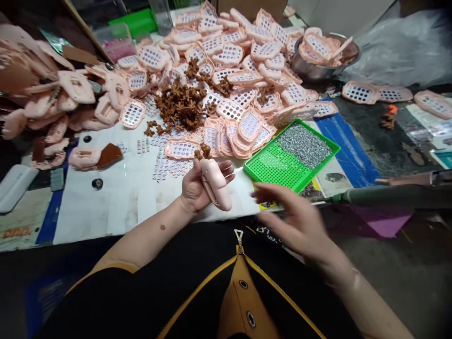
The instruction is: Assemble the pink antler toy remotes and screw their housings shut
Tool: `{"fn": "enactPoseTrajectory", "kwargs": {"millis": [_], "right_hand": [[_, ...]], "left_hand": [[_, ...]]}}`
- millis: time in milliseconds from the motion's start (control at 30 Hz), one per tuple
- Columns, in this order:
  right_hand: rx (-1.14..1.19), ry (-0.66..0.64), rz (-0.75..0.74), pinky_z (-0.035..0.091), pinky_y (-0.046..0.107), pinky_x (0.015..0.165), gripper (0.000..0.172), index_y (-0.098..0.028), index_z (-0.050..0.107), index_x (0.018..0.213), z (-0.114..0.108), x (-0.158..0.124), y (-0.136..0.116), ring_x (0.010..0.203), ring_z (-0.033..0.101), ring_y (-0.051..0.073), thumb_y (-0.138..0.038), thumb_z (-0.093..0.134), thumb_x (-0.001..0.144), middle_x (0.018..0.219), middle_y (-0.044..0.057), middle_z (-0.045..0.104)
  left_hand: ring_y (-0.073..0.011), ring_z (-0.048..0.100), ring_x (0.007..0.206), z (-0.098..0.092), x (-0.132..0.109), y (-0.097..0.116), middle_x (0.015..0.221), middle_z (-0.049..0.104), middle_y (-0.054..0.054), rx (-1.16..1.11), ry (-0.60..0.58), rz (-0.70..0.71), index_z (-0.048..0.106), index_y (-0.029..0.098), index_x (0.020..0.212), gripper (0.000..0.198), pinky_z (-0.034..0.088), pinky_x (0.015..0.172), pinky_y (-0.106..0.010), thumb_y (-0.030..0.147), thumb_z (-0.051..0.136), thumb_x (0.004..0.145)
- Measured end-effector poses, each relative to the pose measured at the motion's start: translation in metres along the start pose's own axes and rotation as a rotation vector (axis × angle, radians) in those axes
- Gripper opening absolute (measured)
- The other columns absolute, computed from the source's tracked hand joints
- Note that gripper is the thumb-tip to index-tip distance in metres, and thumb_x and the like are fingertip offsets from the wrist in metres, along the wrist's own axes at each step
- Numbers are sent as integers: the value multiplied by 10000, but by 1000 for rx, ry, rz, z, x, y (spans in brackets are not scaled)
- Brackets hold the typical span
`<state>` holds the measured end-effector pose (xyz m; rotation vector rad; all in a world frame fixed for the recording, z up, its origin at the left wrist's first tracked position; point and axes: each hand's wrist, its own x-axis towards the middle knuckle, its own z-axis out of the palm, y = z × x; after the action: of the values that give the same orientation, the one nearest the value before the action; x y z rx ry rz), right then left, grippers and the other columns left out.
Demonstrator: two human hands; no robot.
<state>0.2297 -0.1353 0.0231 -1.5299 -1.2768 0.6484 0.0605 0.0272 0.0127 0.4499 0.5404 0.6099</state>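
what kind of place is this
Probably a small hand-assembly workshop: a big heap of pink moulded pieces with grids of holes, a green tray holding tiny grey metal bits, and a pile of brown moulding scrap.

We find a round stainless-steel bowl (310,70) at the worktop's far right corner, with a crumpled clear plastic sheet (399,47) just beyond it. A brown cardboard box (250,7) stands at the far edge, near a bright green plastic container (134,22). Along the right edge we see a blue strip (351,150) and a long dark-green cylindrical tool handle (384,195). A white rounded plastic block (14,187) lies at the left edge.
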Motion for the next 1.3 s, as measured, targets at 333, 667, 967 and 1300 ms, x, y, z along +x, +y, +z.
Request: {"fn": "enactPoseTrajectory", "kwargs": {"millis": [333, 667, 967, 1300], "right_hand": [[901, -413, 496, 559, 311, 593, 446, -214, 598, 1064, 89, 51, 7, 662, 639, 170, -556, 679, 788, 850, 33, 667], [383, -143, 372, 558, 395, 856, 416, -237, 626, 1095, 91, 46, 11, 931, 655, 221, -534, 672, 807, 1063, 75, 689], [151, -326, 222, 565, 385, 858, 401, -222, 595, 1182, 76, 45, -3, 860, 670, 180, -389, 677, 827, 1067, 82, 697], [72, -424, 174, 570, 325, 755, 538, -231, 483, 1343, 73, 35, -7, 777, 651, 150, -244, 610, 821, 961, 44, 670]], "left_hand": [[-378, 546, 1253, -23, -14, 15, 1245, 666, -131, 74, -208, 43, 619, 190, 1210, 763, 466, 1002, -470, 490, 873, 556], [-196, 658, 923, -30, -9, 6, 1004, 696, -43, 98, 110, 40, 598, 199, 1026, 516, 508, 845, -336, 324, 868, 603], [-176, 607, 899, -34, -20, -1, 963, 625, -25, 259, 60, -21, 607, 179, 1009, 524, 481, 840, -315, 225, 893, 571], [-257, 561, 1088, -41, -26, 2, 1085, 586, -53, 413, -69, -62, 593, 232, 1156, 705, 437, 982, -397, 112, 873, 521]]}}
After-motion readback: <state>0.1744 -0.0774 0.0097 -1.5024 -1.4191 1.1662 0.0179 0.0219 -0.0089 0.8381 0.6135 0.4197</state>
